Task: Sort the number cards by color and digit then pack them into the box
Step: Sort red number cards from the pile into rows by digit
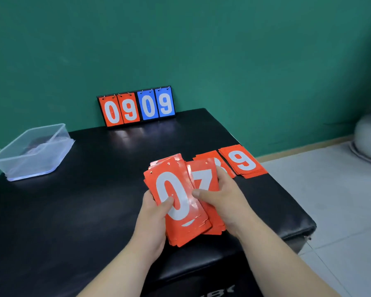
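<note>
Green wall backs a black padded table. A pale tiled floor lies to the right.

A clear plastic box sits at the table's left edge, well apart from the cards; what it holds cannot be made out. A flip scoreboard stands at the rear against the wall and shows 0 9 in red and 0 9 in blue.

Sorted red piles lie at the right edge: a 9 pile, and just beside it a second pile whose digit is mostly covered.

Assessment: sorting by digit is under way and packing has not begun. The 7 card should go down as its own pile next to the covered one, with edges squared and clear of the table edge. The remaining stack should be kept level so the thin cards do not fan or slip.

The left hand grips the thick red stack from below, with its thumb pressed on the top 0. The right hand holds the 7 card, fingers curled over its far edge and thumb on its face.
</note>
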